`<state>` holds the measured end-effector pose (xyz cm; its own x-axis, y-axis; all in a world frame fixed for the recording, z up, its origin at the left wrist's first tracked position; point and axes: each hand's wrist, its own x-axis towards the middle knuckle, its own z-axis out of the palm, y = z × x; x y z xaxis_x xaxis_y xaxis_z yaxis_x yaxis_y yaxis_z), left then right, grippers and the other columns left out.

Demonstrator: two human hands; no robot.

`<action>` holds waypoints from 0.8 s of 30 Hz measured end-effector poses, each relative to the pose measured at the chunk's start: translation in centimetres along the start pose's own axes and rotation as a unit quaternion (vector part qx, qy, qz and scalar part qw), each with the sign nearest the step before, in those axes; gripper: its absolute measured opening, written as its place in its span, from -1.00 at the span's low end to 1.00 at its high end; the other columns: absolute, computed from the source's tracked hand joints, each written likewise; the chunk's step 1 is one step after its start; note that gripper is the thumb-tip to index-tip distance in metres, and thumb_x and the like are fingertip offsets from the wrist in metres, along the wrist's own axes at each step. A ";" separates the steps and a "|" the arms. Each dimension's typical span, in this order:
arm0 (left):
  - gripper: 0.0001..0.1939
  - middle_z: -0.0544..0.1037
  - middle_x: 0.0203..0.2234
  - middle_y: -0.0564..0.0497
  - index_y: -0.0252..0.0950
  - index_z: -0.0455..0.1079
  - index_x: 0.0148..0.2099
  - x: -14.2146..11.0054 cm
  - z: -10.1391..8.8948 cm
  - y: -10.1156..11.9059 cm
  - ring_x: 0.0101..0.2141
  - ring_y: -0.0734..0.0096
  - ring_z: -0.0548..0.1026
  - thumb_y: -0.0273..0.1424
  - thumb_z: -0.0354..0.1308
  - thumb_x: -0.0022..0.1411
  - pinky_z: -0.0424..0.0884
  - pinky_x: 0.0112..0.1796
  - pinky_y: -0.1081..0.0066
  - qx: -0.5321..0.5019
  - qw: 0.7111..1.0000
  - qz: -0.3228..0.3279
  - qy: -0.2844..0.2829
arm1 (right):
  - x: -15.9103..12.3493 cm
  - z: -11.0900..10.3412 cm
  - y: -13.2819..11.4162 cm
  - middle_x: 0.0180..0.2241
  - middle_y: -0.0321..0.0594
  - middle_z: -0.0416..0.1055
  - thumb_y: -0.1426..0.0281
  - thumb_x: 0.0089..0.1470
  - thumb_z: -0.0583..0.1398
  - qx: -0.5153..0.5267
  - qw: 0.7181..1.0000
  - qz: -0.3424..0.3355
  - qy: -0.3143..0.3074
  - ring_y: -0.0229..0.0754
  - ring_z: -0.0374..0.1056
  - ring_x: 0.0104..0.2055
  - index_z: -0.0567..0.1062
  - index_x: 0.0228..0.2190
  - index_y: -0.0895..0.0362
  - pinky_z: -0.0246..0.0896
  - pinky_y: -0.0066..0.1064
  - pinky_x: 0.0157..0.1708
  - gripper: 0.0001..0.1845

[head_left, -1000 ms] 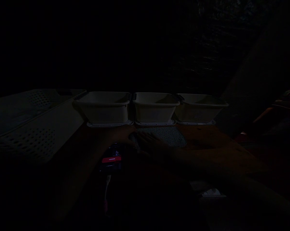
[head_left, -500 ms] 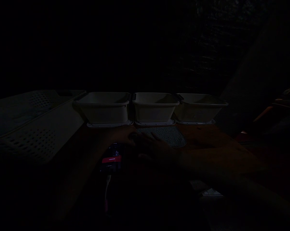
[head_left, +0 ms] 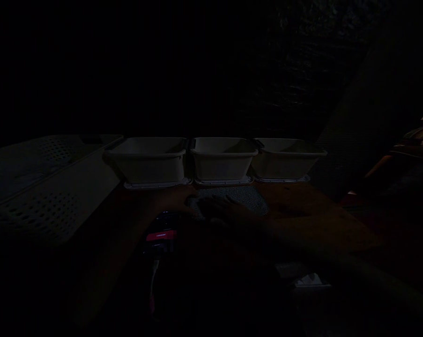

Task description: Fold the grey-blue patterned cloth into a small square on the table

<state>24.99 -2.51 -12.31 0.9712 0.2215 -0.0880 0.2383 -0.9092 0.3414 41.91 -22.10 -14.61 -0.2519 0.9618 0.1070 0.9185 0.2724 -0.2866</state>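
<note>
The scene is very dark. A grey speckled cloth or mat lies on the wooden table in front of the bins. My right hand rests over its near part, fingers stretched out and roughly flat. At the left edge of the cloth is my left hand; its fingers are lost in shadow, so whether they grip the edge cannot be made out. Just below my left hand and forearm lies a phone with a lit screen showing a red band. A pale cable runs from its near end.
Three pale bins, a left one, a middle one and a right one, stand in a row on white lids behind the cloth. A perforated basket stands at left. A small whitish object lies near my right forearm. Part of another person shows at right.
My right hand has shifted slightly away from my left hand, its fingers flatter on the cloth. More of the cloth's left part shows between the hands. The view has moved a little.
</note>
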 end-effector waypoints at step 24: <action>-0.45 0.43 0.11 -0.14 -0.26 0.42 0.08 -0.4 -0.2 0.8 0.09 0.09 0.40 -0.29 0.36 0.01 0.31 0.04 0.28 0.003 0.999 -0.042 -0.002 | -4.9 1.8 10.1 0.36 -0.01 -0.02 0.15 0.29 0.02 -0.122 0.980 0.133 0.085 0.06 -0.17 0.41 0.11 0.33 0.09 -0.17 0.09 0.33 -0.35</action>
<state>24.82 -3.23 -11.81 0.9478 0.2953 -0.1201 0.3187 -0.8895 0.3274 51.88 -24.03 -19.75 0.0410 0.9741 0.2222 0.9956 -0.0211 -0.0913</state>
